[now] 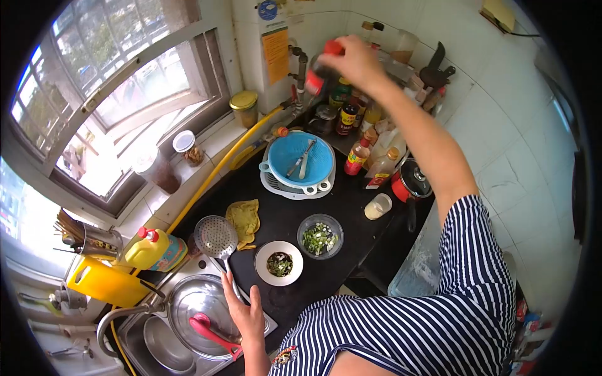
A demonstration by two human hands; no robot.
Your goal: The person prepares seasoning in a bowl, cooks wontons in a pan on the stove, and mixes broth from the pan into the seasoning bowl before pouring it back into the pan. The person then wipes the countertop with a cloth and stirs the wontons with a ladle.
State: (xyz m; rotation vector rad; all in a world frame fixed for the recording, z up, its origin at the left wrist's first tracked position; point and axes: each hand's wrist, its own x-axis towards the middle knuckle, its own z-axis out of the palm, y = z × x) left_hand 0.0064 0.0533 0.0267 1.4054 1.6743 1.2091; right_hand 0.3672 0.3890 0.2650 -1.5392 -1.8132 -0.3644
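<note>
High at the back of the counter, my right hand [359, 61] is closed around a dark bottle with a red cap [318, 70], held up above the group of sauce bottles. My left hand [244, 312] is low at the front, its fingers stretched out and apart. It is beside the handle of a metal skimmer [216, 236]; whether they touch I cannot tell. A white bowl [261, 262] with dark sauce and chopped greens stands near that hand. To its right is a clear bowl [339, 242] of chopped spring onion.
A blue basket [282, 158] with knives sits mid-counter. Sauce bottles [357, 156] and a red pot [404, 188] line the right. A pot lid [188, 301] covers part of the sink, near a yellow jug [153, 250] and a cloth [243, 220].
</note>
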